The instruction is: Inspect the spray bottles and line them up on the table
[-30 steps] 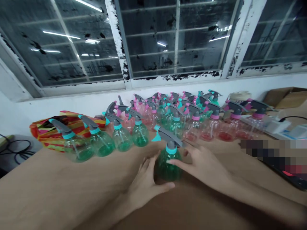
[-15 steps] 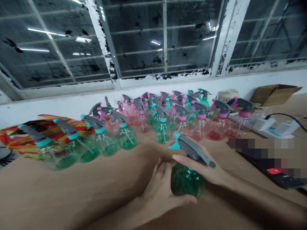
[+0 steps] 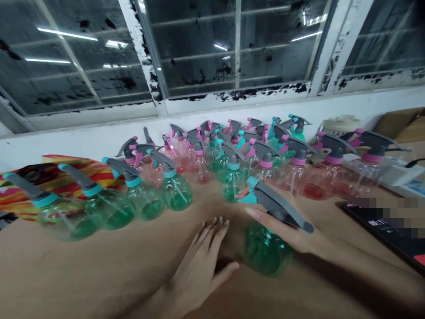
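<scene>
A green spray bottle point(image 3: 267, 250) with a grey and turquoise trigger head stands close in front of me, right of centre. My right hand point(image 3: 288, 226) is wrapped around its neck, just under the head, with the thumb on the near side; the other fingers are mostly hidden behind it. To the left of that bottle, my left hand point(image 3: 202, 261) is held over the table with its fingers stretched out and thumb apart. It holds nothing, and a gap separates it from the bottle. Another green spray bottle point(image 3: 177, 195) stands beyond my left hand.
Many pink and green spray bottles point(image 3: 265, 164) crowd the back of the wooden table point(image 3: 133, 266) below the window. A colourful bag point(image 3: 59, 170) lies at the left. A phone point(image 3: 388, 230), a white power strip point(image 3: 398, 173) and a cardboard box point(image 3: 401, 124) are at the right.
My left hand has let go of the green bottle's body and moved left, its fingers straightening. My right hand still grips the neck. The view has shifted slightly.
</scene>
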`<state>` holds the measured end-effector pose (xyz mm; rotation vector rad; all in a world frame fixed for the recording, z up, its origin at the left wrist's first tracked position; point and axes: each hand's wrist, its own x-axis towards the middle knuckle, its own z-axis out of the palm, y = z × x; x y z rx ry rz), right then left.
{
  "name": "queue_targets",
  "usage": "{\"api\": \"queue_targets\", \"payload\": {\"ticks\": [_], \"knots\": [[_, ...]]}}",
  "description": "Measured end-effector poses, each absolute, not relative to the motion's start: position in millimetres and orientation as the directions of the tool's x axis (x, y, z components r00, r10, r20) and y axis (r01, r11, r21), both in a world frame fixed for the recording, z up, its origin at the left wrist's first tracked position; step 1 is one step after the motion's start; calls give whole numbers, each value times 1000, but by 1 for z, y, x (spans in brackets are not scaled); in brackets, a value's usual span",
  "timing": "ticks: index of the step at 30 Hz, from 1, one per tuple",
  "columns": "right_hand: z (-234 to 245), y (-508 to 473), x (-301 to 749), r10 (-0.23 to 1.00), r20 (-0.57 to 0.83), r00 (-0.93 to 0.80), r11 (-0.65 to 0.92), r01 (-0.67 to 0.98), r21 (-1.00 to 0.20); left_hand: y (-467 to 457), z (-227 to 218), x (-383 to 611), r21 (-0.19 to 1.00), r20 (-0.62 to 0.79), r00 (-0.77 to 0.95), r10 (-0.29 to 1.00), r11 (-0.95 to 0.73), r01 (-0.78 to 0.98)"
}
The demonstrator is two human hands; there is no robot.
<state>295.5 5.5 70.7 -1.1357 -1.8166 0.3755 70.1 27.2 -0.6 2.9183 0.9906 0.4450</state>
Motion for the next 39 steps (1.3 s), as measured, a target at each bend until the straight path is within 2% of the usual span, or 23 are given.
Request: {"api": "queue_targets", "payload": {"ticks": [3, 8, 17, 26, 30, 36, 39], "knots": [[72, 7, 298, 842, 514, -163, 516, 521, -680, 25, -1, 72, 82, 287, 757, 587, -802, 592], [73, 6, 300, 817, 555, -157, 531, 580, -617, 28, -6, 71, 61, 264, 759, 595, -796, 603], [66, 4, 300, 838, 530, -130, 522, 474, -709, 29, -7, 70, 48, 282, 752, 596, -791, 610], [65, 6, 303, 922, 350, -164, 387, 385, -838, 31, -5, 71, 27, 245, 771, 587, -800, 600], [67, 5, 302, 891, 420, -172, 454, 370, -811, 30, -5, 71, 34, 245, 771, 588, -800, 599], [66, 5, 302, 909, 383, -167, 416, 443, -794, 31, -6, 71, 30, 235, 774, 587, -801, 598], [65, 5, 302, 876, 463, -137, 468, 482, -741, 32, -7, 71, 20, 241, 772, 588, -798, 602]]}}
